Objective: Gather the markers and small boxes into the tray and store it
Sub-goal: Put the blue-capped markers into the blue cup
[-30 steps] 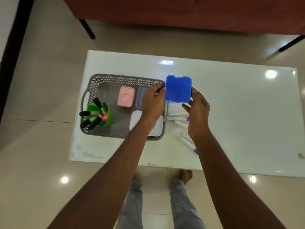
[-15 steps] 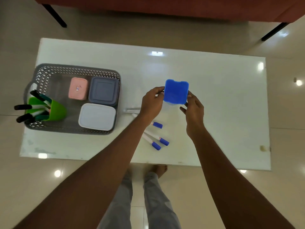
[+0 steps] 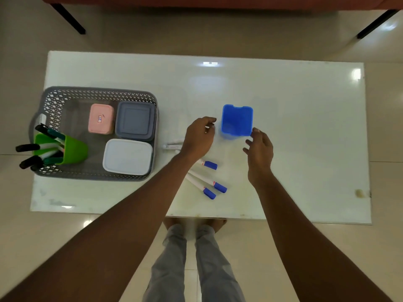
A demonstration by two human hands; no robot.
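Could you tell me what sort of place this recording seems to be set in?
Most likely a living room at home: a low white table stands on glossy floor tiles, with what looks like a reddish sofa on dark legs just behind it, and the person stands barefoot.

Head camera, steeply downward, over table (image 3: 283, 94)

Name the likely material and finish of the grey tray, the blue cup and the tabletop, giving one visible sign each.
Grey tray: probably moulded plastic, matte; lattice-perforated walls.
Blue cup: likely plastic, smooth, slightly translucent; light shows through its walls.
Tabletop: glossy white, perhaps glass or laminate; it mirrors ceiling lights.
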